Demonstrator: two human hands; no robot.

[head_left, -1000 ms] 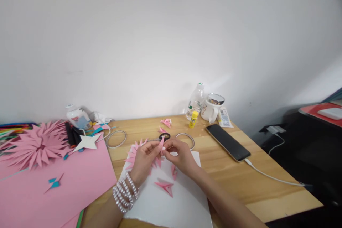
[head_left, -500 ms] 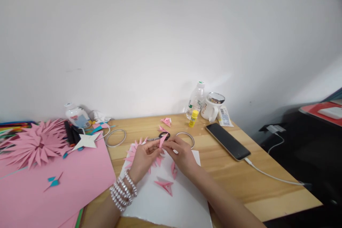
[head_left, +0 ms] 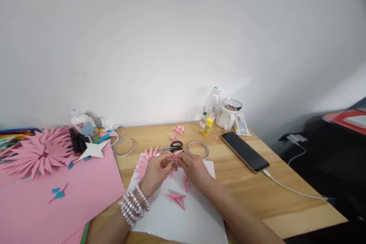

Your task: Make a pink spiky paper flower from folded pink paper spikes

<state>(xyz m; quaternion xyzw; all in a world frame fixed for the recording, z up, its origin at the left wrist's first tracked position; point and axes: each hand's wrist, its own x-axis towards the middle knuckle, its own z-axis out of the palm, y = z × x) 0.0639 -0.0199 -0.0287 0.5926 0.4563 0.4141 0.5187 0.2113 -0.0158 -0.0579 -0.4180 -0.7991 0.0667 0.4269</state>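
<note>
Far left, I see a big spiky paper flower [head_left: 42,155] on the desk [head_left: 243,188]. Next comes a smaller pink fan of points [head_left: 144,163], partly hidden by the left hand [head_left: 156,170]. That hand pinches a little folded pink paper [head_left: 177,153], up over the white sheet [head_left: 177,225]. I can't tell if it touches the fan. The right hand [head_left: 196,168] pinches it too, from the other side. It should be very light, a bit stiff at the folds, and easy to squash. Best hold it softly by the thick folded part, since thin tips could bend.
</note>
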